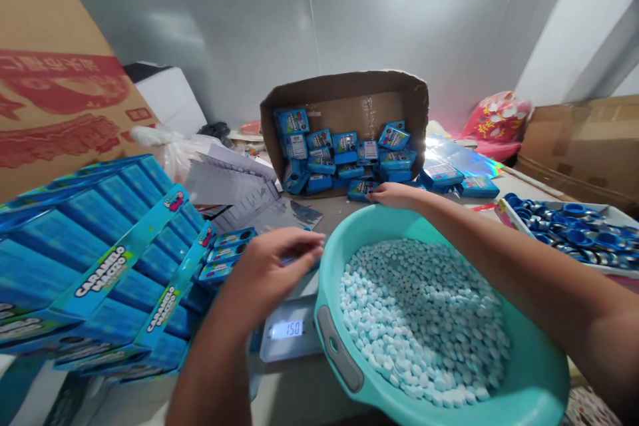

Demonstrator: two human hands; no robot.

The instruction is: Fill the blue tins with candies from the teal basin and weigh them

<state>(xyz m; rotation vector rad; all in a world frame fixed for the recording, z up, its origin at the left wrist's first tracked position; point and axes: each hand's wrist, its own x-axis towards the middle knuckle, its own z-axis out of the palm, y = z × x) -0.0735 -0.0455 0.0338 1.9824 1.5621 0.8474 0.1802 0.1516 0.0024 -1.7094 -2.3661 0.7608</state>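
My right hand (394, 194) reaches over the bowl, its fingers closed on the end of a small blue candy box (360, 189) at the mouth of the carton. My left hand (284, 254) hovers above a small scale (290, 331), whose display reads 150. Its thumb and fingertips come close together; what they pinch, if anything, is hidden. Something blue shows behind and below those fingers, mostly covered. In front of me stands a turquoise bowl (333, 286) with a grey handle grip, holding many pale blue tablets (424, 319).
A tipped cardboard carton (344, 96) holds small blue boxes. Stacked blue display packs (114, 246) fill the left, below a large printed carton (54, 80). At right are a tray of blue-and-silver pieces (579, 229), loose blue boxes (442, 175) and a brown carton (584, 146).
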